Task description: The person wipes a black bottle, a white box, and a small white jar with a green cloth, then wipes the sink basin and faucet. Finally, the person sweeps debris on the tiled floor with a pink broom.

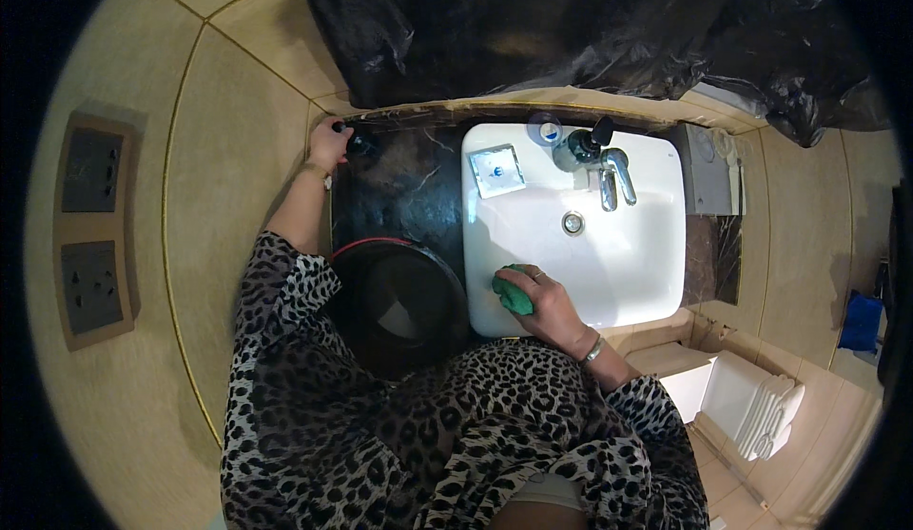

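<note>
At the far left corner of the dark marble counter (409,188), my left hand (328,144) is closed around the top of a small dark bottle (361,142). The bottle's exact kind is hard to make out against the dark stone. My right hand (552,311) grips a bunched green cloth (514,290) at the near left rim of the white washbasin (609,273). Its fingers wrap over the cloth, which touches the basin or hovers just above it; I cannot tell which.
A chrome faucet (618,178) and a dark pump bottle (578,146) stand at the basin's back. Beside them are a square dish (497,171) and a round clear container (545,131). A dark bucket (395,302) sits close on the left. Black plastic sheeting (571,26) hangs behind.
</note>
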`<control>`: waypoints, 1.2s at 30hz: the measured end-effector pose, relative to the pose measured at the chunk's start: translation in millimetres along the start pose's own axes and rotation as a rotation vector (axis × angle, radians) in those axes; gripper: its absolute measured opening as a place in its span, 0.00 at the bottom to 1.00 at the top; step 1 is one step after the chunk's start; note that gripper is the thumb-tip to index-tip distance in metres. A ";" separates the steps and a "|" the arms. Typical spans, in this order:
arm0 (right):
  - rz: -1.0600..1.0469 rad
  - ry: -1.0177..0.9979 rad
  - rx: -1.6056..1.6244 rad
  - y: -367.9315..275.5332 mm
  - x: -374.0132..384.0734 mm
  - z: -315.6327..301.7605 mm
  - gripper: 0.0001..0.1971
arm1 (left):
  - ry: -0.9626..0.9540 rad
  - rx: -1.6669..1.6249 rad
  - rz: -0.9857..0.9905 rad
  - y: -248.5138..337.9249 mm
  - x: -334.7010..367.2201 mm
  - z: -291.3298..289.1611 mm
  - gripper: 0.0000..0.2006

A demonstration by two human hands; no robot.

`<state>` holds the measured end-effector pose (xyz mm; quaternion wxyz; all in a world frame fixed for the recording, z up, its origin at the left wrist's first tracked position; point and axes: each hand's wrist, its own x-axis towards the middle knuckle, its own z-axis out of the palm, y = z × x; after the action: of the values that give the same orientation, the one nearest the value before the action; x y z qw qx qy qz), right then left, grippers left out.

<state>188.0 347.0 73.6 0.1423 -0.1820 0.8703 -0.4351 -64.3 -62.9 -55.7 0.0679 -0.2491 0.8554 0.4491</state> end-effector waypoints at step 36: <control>0.087 0.562 0.349 46.5 -90.8 -117.0 0.22 | -0.267 -0.163 0.763 192.6 -205.0 264.5 0.13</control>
<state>212.6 495.3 112.0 -0.0557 0.0093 0.7948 -0.6043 -8.9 315.1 0.0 -0.0133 0.1420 0.8316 0.5368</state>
